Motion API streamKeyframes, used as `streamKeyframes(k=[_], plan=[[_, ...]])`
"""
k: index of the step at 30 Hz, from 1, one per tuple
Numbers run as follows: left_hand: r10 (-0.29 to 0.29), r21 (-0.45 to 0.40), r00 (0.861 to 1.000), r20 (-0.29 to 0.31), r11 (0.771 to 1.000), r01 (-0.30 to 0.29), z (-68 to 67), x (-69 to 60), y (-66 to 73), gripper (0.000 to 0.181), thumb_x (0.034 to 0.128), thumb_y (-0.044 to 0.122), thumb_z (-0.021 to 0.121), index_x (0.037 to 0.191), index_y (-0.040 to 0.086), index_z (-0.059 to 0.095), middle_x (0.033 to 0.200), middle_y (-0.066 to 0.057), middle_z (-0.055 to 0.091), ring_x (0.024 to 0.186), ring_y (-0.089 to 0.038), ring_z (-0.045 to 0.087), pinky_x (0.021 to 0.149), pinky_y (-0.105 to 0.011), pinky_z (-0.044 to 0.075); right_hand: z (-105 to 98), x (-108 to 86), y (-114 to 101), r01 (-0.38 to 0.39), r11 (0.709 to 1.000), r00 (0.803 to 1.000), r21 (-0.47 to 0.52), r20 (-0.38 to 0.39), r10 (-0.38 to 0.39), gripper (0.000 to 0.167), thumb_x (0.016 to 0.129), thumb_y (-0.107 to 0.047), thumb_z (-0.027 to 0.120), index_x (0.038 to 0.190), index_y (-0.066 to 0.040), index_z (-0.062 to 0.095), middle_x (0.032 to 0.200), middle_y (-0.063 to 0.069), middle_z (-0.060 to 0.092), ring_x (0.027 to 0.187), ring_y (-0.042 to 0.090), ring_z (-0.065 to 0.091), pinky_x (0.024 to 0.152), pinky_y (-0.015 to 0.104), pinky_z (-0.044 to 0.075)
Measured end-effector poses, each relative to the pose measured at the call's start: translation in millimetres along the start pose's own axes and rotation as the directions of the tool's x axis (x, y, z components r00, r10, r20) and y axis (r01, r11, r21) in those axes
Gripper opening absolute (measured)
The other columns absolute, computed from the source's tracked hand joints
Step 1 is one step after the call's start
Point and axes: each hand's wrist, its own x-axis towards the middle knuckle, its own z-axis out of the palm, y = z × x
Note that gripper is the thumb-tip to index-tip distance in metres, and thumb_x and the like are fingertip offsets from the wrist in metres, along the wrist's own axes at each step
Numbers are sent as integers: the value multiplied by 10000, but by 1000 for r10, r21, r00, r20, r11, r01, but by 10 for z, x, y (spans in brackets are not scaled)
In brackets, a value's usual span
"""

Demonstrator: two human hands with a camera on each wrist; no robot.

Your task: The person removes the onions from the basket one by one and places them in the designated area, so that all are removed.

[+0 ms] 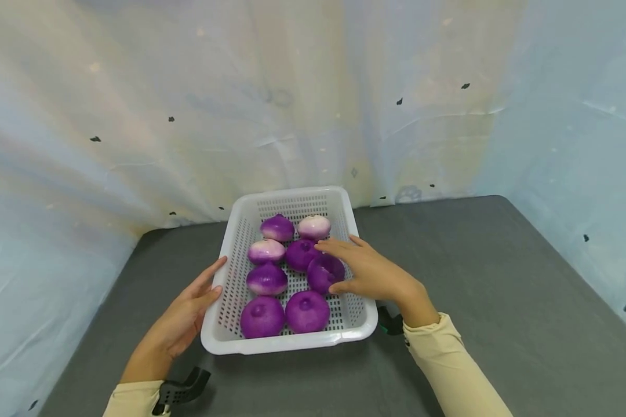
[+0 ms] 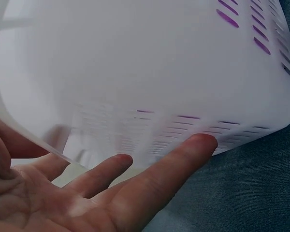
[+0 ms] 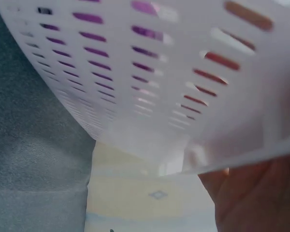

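Note:
A white plastic basket [image 1: 289, 345] holds several glossy purple onions [image 1: 267, 279], two of them partly white. At its left side is my left hand [image 1: 182, 317], with thumb and fingertips at the rim. In the left wrist view, straight fingers [image 2: 154, 179] lie along the basket's outer wall. My right hand [image 1: 372, 271] reaches over the right rim, fingers spread above an onion [image 1: 324, 274] that they partly cover. From the head view I cannot tell whether it touches that onion. The right wrist view shows part of this hand [image 3: 266, 193] beyond the rim.
The basket stands on a dark grey table [image 1: 480, 278], near its far edge. Pale sheeting [image 1: 292, 104] with small dark marks hangs behind and along both sides. Each wrist wears a black strap [image 1: 185, 389].

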Motion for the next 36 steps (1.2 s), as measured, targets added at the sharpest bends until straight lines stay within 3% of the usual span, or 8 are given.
streamKeyframes(k=[13, 20, 24, 28, 36], plan=[[25, 28, 1000, 13, 999, -25, -25, -45, 14, 637, 1076, 320, 417, 1603, 354, 59, 1671, -147, 91, 1302, -176, 497, 912, -375, 532, 118, 135, -73, -48, 988, 998, -146, 20, 52, 950, 713, -327, 896, 1521, -193, 415, 1586, -10, 402, 1496, 177, 322, 1237, 495, 85], [24, 18, 1000, 5, 1000, -24, -20, -36, 5, 643, 1074, 321, 423, 1603, 353, 58, 1672, -152, 85, 1295, -181, 501, 911, -402, 531, 164, 228, -144, -47, 942, 997, -332, 43, 65, 946, 665, -352, 927, 1483, -209, 475, 1508, -13, 512, 1375, 168, 498, 1190, 528, 163], [20, 12, 1000, 4, 1000, -20, -13, -36, 3, 639, 1076, 314, 421, 1603, 350, 61, 1670, -155, 95, 1300, -204, 500, 911, -417, 533, 199, 272, -163, -37, 912, 995, -408, 64, 70, 964, 637, -391, 937, 1470, -200, 491, 1469, -23, 552, 1287, 194, 578, 1143, 478, 238], [11, 10, 1000, -7, 1000, -11, -11, -38, 2, 636, 1077, 312, 417, 1602, 359, 60, 1669, -154, 94, 1310, -234, 490, 903, -426, 537, 226, 305, -144, -28, 897, 995, -442, 77, 69, 999, 615, -428, 941, 1475, -203, 484, 1460, -30, 558, 1243, 204, 602, 1070, 425, 294], [19, 3, 1000, 0, 1000, -19, -11, -27, 2, 642, 1075, 311, 427, 1601, 358, 62, 1669, -156, 89, 1296, -223, 502, 895, -426, 544, 221, 334, -149, -25, 869, 993, -494, 86, 78, 907, 639, -400, 933, 1420, -179, 526, 1299, 3, 681, 1123, 216, 654, 1027, 417, 315]])
